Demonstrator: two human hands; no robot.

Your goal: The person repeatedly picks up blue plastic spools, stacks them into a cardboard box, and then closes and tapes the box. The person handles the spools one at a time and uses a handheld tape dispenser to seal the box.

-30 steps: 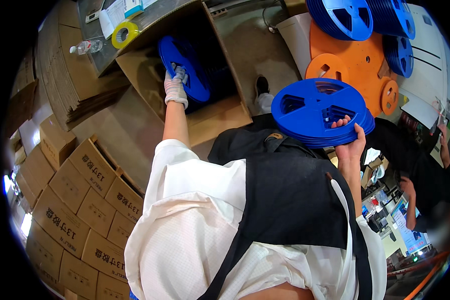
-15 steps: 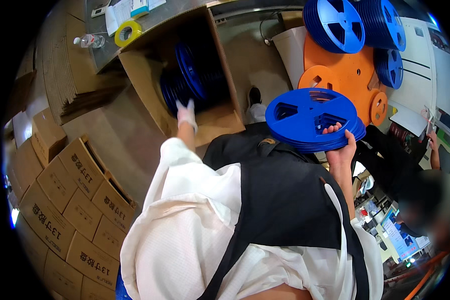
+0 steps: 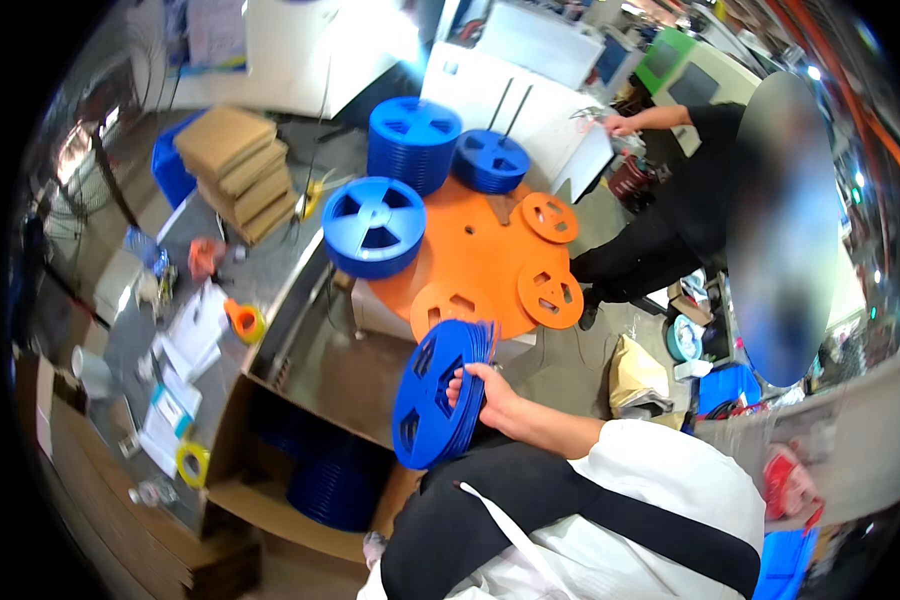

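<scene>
Large open brown cardboard carton (image 3: 232, 430), lower left, standing on the floor: holds a stack of dark blue plastic reels (image 3: 338, 482) in its right part; the left part lies in shadow.

Round orange board (image 3: 470, 255), centre: carries three stacks of flat blue plastic reels. The tallest (image 3: 414, 140) and a lower one (image 3: 491, 160) sit at its far edge; a third (image 3: 374, 225) sits at its left edge. Three thin orange discs (image 3: 550, 293) lie flat on its right and near parts.

Pile of folded brown cardboard sheets (image 3: 232, 165), upper left, well apart from the carton.

Bundle of thin blue plastic reels (image 3: 440, 395), held on edge just above the carton's right corner. Right hand (image 3: 492, 398): fingers (image 3: 457, 378) hooked through a spoke opening and clamped on the bundle, thumb on the near face. Left hand: not in view.

Handling note: the bundle looks loose at its upper rim, so it is best kept squeezed flat and lowered on edge or flat as one block, squarely over the reels already inside, to keep single reels from fanning out.

Rolls of tape, orange (image 3: 243, 320) and yellow (image 3: 192, 462), lie on the grey bench (image 3: 160, 330) left of the carton.
</scene>
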